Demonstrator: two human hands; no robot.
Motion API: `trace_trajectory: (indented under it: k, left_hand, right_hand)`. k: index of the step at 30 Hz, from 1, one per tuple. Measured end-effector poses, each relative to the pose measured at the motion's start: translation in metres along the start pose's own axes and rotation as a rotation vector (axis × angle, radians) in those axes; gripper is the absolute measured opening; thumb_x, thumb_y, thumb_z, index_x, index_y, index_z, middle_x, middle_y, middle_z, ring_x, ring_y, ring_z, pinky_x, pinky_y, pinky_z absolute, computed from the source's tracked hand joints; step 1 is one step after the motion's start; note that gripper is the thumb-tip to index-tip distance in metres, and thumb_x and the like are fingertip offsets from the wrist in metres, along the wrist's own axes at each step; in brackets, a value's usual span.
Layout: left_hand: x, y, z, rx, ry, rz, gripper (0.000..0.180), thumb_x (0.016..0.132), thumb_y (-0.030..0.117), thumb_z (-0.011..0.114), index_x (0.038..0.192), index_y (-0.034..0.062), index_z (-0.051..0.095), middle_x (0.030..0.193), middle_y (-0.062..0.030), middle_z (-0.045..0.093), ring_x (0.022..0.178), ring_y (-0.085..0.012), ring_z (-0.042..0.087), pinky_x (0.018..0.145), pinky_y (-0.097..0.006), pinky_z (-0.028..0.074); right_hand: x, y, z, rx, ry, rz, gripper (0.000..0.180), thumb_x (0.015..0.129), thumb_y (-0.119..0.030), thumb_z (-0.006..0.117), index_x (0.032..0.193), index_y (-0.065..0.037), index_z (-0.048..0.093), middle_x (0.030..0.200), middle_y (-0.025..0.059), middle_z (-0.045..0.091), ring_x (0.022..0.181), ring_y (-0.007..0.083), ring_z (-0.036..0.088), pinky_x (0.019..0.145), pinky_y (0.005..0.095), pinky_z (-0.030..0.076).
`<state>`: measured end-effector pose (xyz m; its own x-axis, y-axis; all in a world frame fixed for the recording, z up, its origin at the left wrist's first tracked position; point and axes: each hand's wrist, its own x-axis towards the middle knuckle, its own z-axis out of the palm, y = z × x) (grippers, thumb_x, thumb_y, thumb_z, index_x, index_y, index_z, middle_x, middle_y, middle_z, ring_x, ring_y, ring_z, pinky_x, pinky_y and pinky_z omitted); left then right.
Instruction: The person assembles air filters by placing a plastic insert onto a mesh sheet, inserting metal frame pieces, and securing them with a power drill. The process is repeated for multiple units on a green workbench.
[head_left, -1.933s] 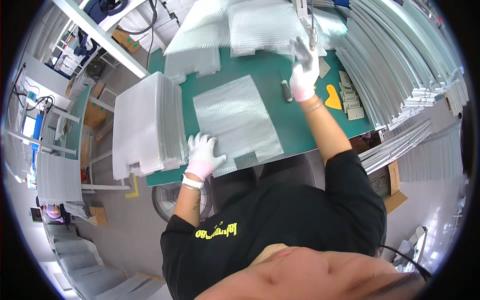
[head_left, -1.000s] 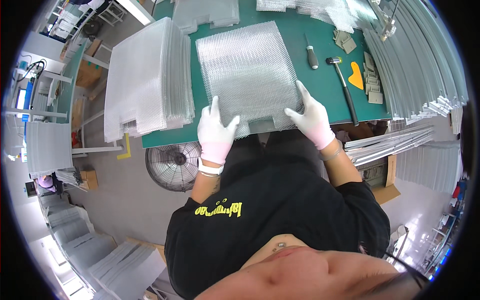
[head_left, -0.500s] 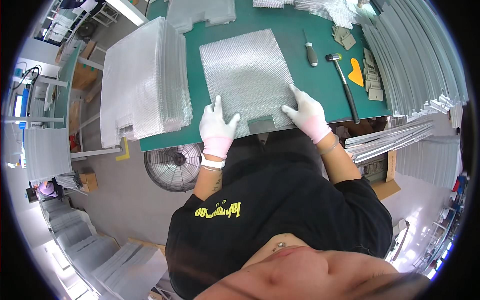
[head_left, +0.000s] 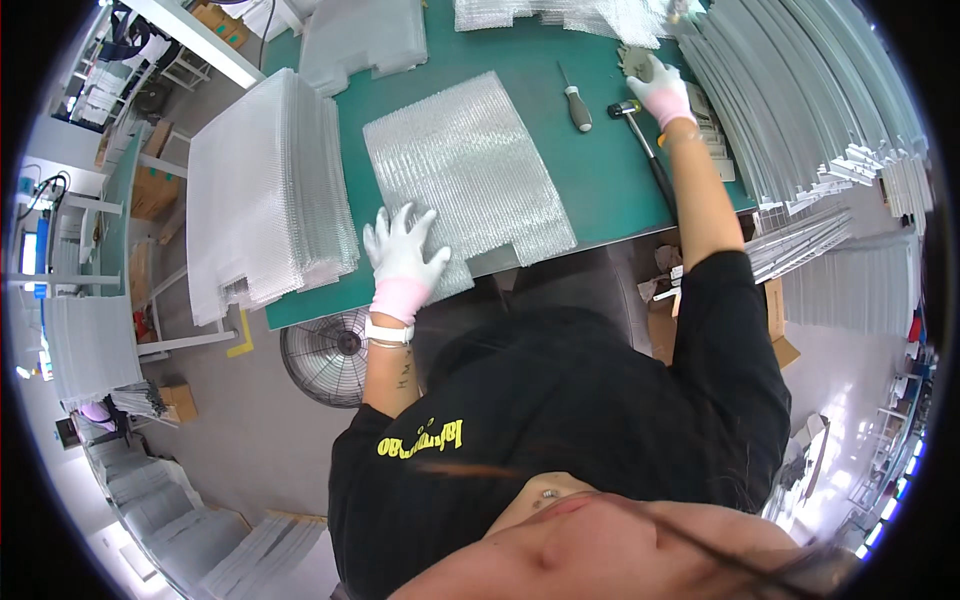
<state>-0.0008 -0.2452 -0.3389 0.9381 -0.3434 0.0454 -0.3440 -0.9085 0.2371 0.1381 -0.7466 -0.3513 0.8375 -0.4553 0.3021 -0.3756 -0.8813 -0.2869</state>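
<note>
A silvery, mesh-textured sheet (head_left: pixel 465 160) with a notch in its near edge lies on the green tabletop (head_left: pixel 610 200). My gloved left hand (head_left: pixel 405 255) rests on its near left corner, fingers spread. My gloved right hand (head_left: pixel 664 95) is stretched to the far right, over small flat grey-beige pieces (head_left: pixel 634 62). Its thumb and fingers look apart at these pieces; no piece shows lifted. Under that wrist an orange-yellow scraper is nearly covered. A rubber-headed hammer (head_left: pixel 640 135) lies just left of the right forearm, its handle end close to it.
A tall stack of similar sheets (head_left: pixel 245 190) stands at the left. More sheets lie at the back (head_left: pixel 360 45). A grey-handled screwdriver (head_left: pixel 578 108) lies left of the hammer. Long pale strips (head_left: pixel 790 100) line the right side. A floor fan (head_left: pixel 335 355) stands below the table's front edge.
My right hand has left the sheet's near right corner and reached far right to the small pieces. My left hand stays on the near left part. The whole view has shifted slightly.
</note>
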Motion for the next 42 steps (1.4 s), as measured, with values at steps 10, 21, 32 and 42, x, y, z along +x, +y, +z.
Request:
trace_trajectory:
  k: [10,21,32,42]
  left_hand:
    - [-0.052,0.037,-0.010,-0.168,0.473,0.105,0.071,0.075,0.032,0.080,0.137,0.0082,0.054,0.144,-0.0192,0.045,0.139,-0.0461,0.034,0.115,-0.062,0.024]
    - [-0.096,0.071,0.039,-1.906,-0.326,-0.233,0.030,0.102,0.024,0.062,0.124,0.0045,0.056,0.096,-0.0010,0.064,0.071,-0.0061,0.059,0.060,-0.021,0.047]
    - [-0.113,0.067,0.031,-1.717,-0.230,-0.519,0.028,0.105,0.021,0.053,0.117,-0.0029,0.061,0.091,-0.0054,0.068,0.068,-0.0084,0.063,0.056,-0.020,0.050]
    - [-0.119,0.059,0.043,-1.702,-0.298,-0.496,0.034,0.107,0.024,0.048,0.122,-0.0036,0.060,0.088,-0.0055,0.068,0.069,-0.0080,0.063,0.057,-0.020,0.049]
  right_hand:
    - [0.022,0.060,0.009,0.044,0.240,-0.289,0.033,0.094,-0.014,0.057,0.125,-0.011,0.067,0.128,0.0171,0.064,0.118,0.0359,0.060,0.103,0.0412,0.048]
    - [-0.310,-0.116,-0.076,1.135,-0.543,-0.964,0.045,0.069,0.014,0.053,0.108,-0.007,0.062,0.126,0.0214,0.058,0.114,0.0386,0.060,0.095,0.0451,0.051]
    - [-0.370,-0.108,-0.052,1.886,-1.396,0.412,0.076,0.093,-0.036,0.066,0.151,-0.001,0.031,0.118,0.0113,0.058,0.085,0.0168,0.060,0.072,0.0293,0.050]
    - [-0.372,-0.119,-0.047,1.645,-1.243,0.422,0.033,0.105,-0.031,0.055,0.121,-0.002,0.056,0.092,0.0020,0.063,0.067,0.0064,0.053,0.059,0.0224,0.044]
